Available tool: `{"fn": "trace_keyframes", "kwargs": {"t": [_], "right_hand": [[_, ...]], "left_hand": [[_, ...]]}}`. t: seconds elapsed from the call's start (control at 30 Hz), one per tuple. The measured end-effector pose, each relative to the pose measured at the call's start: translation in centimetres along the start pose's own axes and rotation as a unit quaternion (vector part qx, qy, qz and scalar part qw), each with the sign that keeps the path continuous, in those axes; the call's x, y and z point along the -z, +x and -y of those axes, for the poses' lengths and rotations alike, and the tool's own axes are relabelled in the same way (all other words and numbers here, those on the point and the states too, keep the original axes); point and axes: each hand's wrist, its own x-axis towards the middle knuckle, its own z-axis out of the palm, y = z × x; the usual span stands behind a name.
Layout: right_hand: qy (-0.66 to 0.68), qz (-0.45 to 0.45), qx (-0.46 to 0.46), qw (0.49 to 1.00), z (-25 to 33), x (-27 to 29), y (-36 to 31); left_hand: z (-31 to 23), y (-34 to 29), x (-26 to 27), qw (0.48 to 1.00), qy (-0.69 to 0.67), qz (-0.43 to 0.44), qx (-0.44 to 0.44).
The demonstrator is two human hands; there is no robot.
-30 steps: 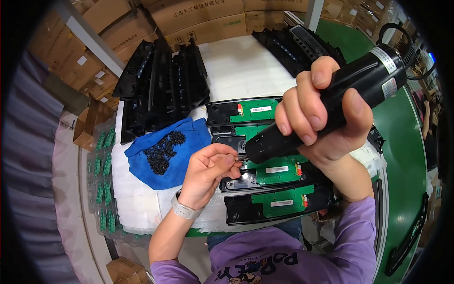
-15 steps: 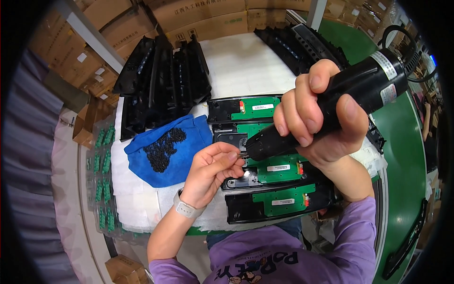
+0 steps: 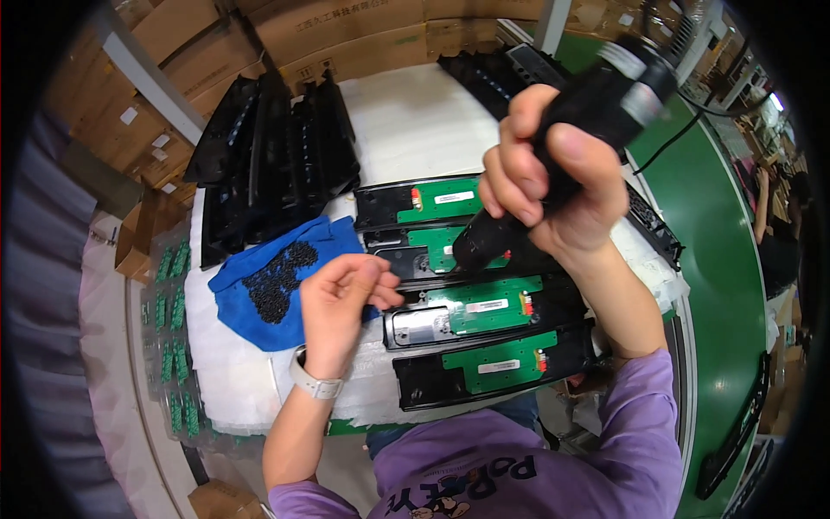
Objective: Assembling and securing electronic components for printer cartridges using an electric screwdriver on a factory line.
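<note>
Right hand (image 3: pixel 562 177) is closing firmly around a black corded power tool (image 3: pixel 596 99), its nose pointing down over a green board (image 3: pixel 434 239).
Left hand (image 3: pixel 344 290) is hovering half-curled by the blue cloth (image 3: pixel 232 300); whether it is pinching anything, I cannot tell.

Cardboard boxes (image 3: pixel 376 50) stand stacked behind; a greyish curtain (image 3: pixel 60 303) hangs left; green floor (image 3: pixel 726 285) lies right.

so there's four long black panels (image 3: pixel 428 383) lying flat side by side, green boards (image 3: pixel 510 350) with white labels sitting in them, and the driver (image 3: pixel 605 99), a chunky black tube, kinda blurry, is tilted nose-down over the second-farthest panel, can't tell if it's touching.
</note>
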Motion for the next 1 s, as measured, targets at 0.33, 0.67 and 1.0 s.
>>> {"fn": "trace_keyframes", "kwargs": {"t": [0.33, 0.67, 1.0], "right_hand": [[-0.189, -0.064, -0.024, 0.98, -1.2, 2.9, 1.4], [-0.197, -0.059, -0.022, 0.978, -1.1, 2.8, 1.5], [-0.185, -0.005, -0.067, 0.98, -1.4, 3.3, 1.5]], "left_hand": [[0.1, 0.4, 1.2, 0.997, 0.053, -0.031, -0.039], [0.1, 0.7, 0.9, 0.997, 0.053, -0.043, -0.041], [1.6, 1.5, 1.5, 0.974, 0.183, -0.021, -0.132]]}}
